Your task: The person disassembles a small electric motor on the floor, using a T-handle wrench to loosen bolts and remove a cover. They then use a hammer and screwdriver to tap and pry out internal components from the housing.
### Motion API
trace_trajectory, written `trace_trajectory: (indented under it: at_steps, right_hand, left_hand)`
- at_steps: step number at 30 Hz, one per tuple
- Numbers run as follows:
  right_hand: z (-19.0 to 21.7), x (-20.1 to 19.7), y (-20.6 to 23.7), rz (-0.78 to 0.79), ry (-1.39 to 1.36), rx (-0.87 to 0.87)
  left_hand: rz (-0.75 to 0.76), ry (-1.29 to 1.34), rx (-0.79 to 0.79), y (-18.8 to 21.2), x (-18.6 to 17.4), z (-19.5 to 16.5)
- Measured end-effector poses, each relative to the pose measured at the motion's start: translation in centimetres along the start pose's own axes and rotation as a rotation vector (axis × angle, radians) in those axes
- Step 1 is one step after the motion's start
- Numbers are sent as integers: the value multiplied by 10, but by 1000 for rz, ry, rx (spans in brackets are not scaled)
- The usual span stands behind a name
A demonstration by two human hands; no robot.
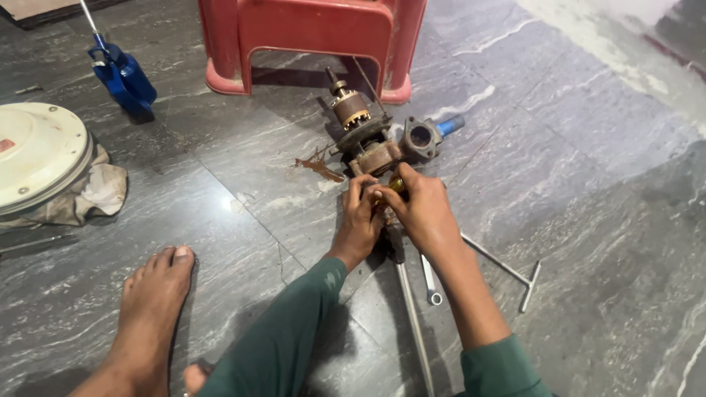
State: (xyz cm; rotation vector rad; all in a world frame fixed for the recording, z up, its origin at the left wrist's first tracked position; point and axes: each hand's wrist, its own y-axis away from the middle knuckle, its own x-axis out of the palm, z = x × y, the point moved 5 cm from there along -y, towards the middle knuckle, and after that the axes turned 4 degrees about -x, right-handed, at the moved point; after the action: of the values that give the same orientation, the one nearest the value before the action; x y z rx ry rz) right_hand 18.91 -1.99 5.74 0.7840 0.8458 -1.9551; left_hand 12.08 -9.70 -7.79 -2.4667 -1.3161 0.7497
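Grey marble floor (pixel 588 220) carries a rusty pump assembly (pixel 379 147) lying just near of a red plastic stool (pixel 309 37). Both hands work at its near end: the left hand (pixel 359 220) and right hand (pixel 421 213) are closed together around a small brass fitting (pixel 396 184), steadying it against the body. A spanner (pixel 430 283) and T-handle (pixel 515 276) lie beside the wrists; open floor stretches right.
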Motion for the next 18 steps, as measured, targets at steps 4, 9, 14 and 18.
trace_trajectory:
  at_steps: [4, 9, 14, 18]
  right_hand:
    - [-15, 3, 9, 23, -75, 47]
    - [-77, 42, 49, 375, 304, 485]
    - [-130, 108, 99, 464, 272, 376]
    - [-182, 120, 109, 374, -628, 728]
  left_hand:
    - [30, -58, -52, -2, 4, 7]
    - [34, -81, -61, -4, 11, 14]
    - [20, -75, -46, -3, 14, 19]
    - [-1, -60, -29, -2, 12, 17]
